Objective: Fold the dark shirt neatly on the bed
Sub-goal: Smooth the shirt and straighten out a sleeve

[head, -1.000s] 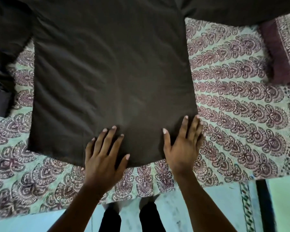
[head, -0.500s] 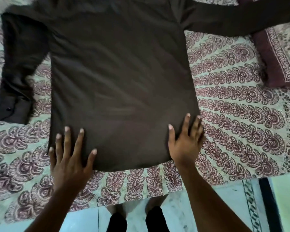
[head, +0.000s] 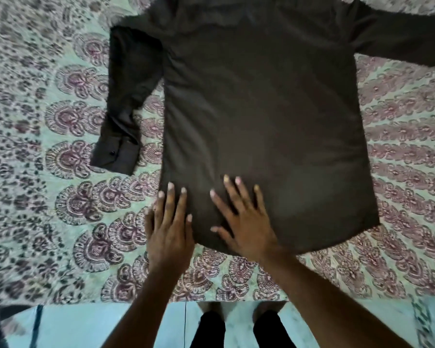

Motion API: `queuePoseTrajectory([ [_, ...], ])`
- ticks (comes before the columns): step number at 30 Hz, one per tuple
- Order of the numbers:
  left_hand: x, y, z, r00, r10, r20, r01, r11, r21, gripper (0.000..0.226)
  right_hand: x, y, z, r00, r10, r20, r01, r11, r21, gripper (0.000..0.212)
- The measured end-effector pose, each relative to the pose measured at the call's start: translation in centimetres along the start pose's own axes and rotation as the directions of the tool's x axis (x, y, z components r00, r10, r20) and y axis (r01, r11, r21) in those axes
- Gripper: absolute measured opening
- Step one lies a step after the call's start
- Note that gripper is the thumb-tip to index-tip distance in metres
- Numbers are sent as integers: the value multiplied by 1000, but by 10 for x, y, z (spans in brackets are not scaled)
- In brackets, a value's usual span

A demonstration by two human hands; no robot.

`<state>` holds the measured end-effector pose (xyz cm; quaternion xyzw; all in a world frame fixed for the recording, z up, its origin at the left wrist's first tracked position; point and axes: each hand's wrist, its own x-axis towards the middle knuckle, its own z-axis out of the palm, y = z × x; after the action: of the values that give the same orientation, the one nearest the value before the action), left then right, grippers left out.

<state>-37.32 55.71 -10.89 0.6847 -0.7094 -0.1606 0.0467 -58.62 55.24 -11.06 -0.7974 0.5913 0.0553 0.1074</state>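
The dark shirt [head: 266,116] lies spread flat, back side up, on the patterned bed sheet [head: 60,197]. Its left sleeve [head: 126,101] hangs straight down beside the body, cuff with a button at the lower end. The right sleeve [head: 399,38] stretches out to the upper right. My left hand [head: 170,227] rests flat with fingers apart on the shirt's lower left corner, partly on the sheet. My right hand [head: 244,222] lies flat, fingers spread, on the hem just right of it. Neither hand grips the fabric.
The bed's near edge [head: 111,301] runs across the bottom, with pale floor tiles [head: 86,327] and my feet [head: 209,327] below it. Patterned sheet surrounds the shirt on the left and right.
My right hand has slid left along the hem from the lower right corner to beside my left hand. The view has shifted left, showing the whole left sleeve.
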Motion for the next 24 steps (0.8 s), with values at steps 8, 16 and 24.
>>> queuePoseTrajectory([
  [8, 41, -6, -52, 999, 25, -33, -30, 990, -140, 32, 21, -3, -27, 982, -111, -155, 121, 991, 56, 61],
  [16, 203, -12, -83, 935, 354, -2, -354, 935, 32, 63, 67, -45, -10, 947, -321, -4, 321, 947, 10, 65],
  [24, 190, -56, -55, 847, 478, 233, -528, 805, 270, 73, 97, -8, -29, 864, -249, -437, 391, 879, 272, 20],
])
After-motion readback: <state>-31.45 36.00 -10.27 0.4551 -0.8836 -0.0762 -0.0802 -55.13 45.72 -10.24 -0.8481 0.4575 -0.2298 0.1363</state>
